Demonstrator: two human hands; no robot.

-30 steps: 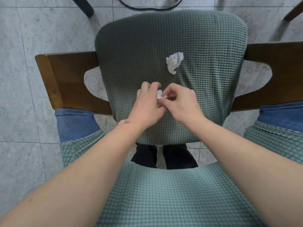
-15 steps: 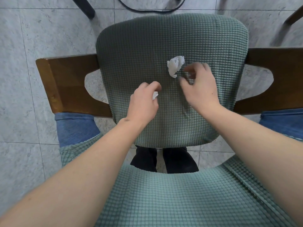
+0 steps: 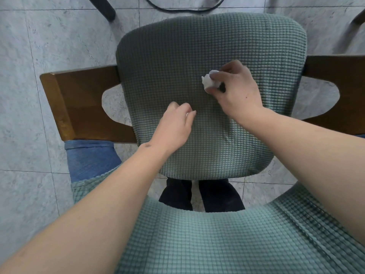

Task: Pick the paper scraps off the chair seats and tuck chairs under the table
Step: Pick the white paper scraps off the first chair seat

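Observation:
A chair with a green waffle-knit seat cover [image 3: 177, 56] and brown wooden armrests [image 3: 79, 99] stands below me. My right hand [image 3: 235, 89] pinches a crumpled white paper scrap [image 3: 209, 82] at the seat's right middle. My left hand [image 3: 173, 125] hovers over the seat's near middle, curled around a small white scrap [image 3: 187, 115] that barely shows between its fingers.
The green chair back [image 3: 217, 234] curves across the bottom of the view. Grey marble floor tiles [image 3: 29, 76] surround the chair. A black cable [image 3: 183, 9] and a dark chair leg [image 3: 104, 6] lie at the top. My dark shoes [image 3: 201, 194] show under the seat.
My right hand passed the small scrap to my left hand, then reached forward and closed its fingers on the larger scrap. My left hand stayed curled over the seat.

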